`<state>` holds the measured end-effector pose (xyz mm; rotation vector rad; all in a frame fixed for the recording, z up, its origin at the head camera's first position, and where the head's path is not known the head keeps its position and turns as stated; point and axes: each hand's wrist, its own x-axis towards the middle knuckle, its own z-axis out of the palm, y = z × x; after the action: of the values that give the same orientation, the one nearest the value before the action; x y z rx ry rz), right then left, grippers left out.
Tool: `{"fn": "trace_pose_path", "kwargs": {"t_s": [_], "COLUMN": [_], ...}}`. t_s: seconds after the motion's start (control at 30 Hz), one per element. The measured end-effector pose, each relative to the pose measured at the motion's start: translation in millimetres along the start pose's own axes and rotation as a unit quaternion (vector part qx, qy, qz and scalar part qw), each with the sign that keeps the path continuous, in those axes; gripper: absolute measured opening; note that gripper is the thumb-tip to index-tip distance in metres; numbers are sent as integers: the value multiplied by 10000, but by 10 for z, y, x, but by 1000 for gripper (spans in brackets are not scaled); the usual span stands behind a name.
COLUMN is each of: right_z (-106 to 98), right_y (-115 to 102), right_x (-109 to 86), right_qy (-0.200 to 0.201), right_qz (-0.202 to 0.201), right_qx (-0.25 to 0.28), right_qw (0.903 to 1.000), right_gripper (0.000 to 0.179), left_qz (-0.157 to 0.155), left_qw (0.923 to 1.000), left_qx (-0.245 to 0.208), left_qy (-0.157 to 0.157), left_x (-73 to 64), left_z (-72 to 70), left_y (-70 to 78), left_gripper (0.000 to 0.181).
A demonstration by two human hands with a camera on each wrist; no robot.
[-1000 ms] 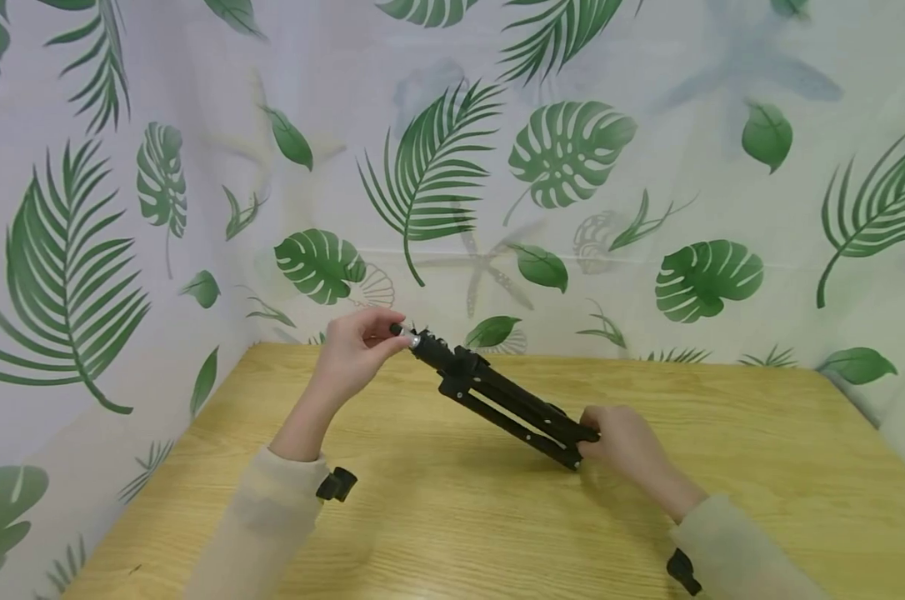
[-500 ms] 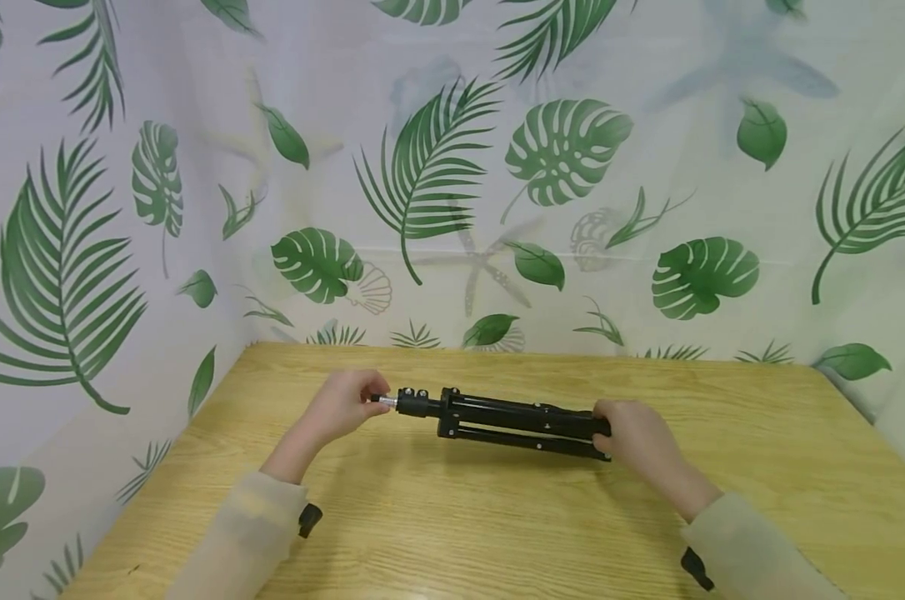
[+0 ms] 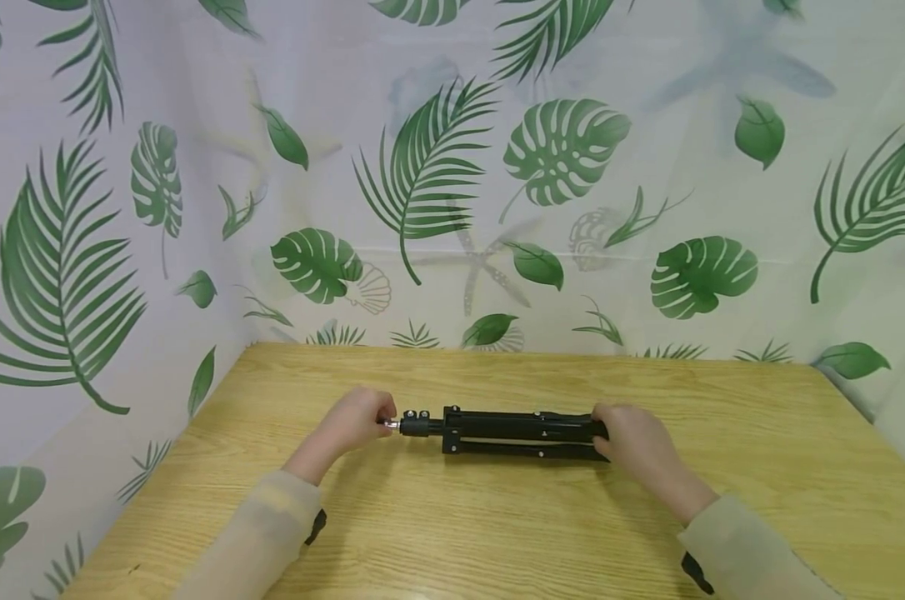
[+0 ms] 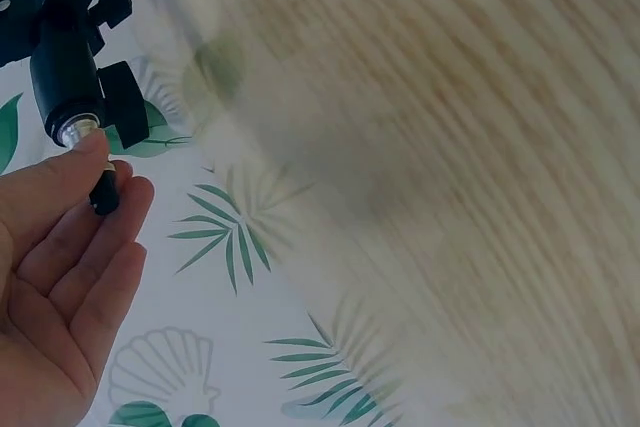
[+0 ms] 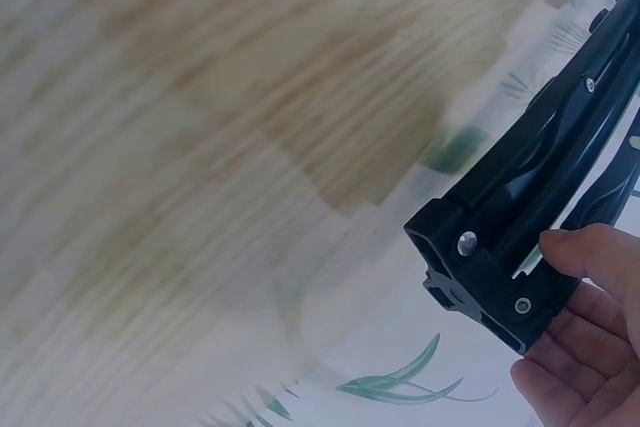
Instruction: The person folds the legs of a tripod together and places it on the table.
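Note:
A folded black tripod stand (image 3: 527, 427) lies nearly level across the middle of the wooden table, its legs together. My left hand (image 3: 357, 418) pinches the silver stud (image 3: 391, 425) at its narrow end. In the left wrist view the thumb presses on that stud (image 4: 80, 131), and a small black tip (image 4: 104, 193) pokes out beyond it. My right hand (image 3: 636, 442) grips the leg end on the right. The right wrist view shows the thumb on one leg (image 5: 540, 277) near the square black end piece, with the fingers underneath.
The light wooden table (image 3: 452, 533) reaches back to a white cloth (image 3: 617, 183) printed with green leaves, which also hangs along the left side. Dark knobs (image 4: 124, 102) stick out from the stand's side near the left hand. Both sleeves carry black wrist mounts (image 3: 697, 573).
The stand's left end has come down from a raised tilt to nearly level, the left hand lowering with it. Both hands have kept their hold on the two ends.

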<state>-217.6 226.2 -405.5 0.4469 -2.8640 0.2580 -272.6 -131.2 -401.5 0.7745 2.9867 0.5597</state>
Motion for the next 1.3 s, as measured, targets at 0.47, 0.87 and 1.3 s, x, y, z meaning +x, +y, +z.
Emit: {"fn": "trace_pose_path", "kwargs": {"t_s": [0.47, 0.87, 1.3], "right_z": [84, 94, 38], "right_y": [12, -22, -82], "right_x": [-8, -34, -55], "right_qy": [-37, 56, 28], "right_qz": [-15, -80, -8], "right_qx": [-63, -182, -184], "right_qw": [10000, 9998, 9998], "right_gripper": [24, 25, 29], "left_qz": [-85, -129, -198], "left_qw": [9994, 9991, 9993], "left_qx": [157, 105, 29], "left_qy": [-300, -389, -303], "left_x": [20, -20, -39], "left_z": [88, 125, 139], "left_y": [-40, -51, -57], "left_gripper": [15, 13, 12]}}
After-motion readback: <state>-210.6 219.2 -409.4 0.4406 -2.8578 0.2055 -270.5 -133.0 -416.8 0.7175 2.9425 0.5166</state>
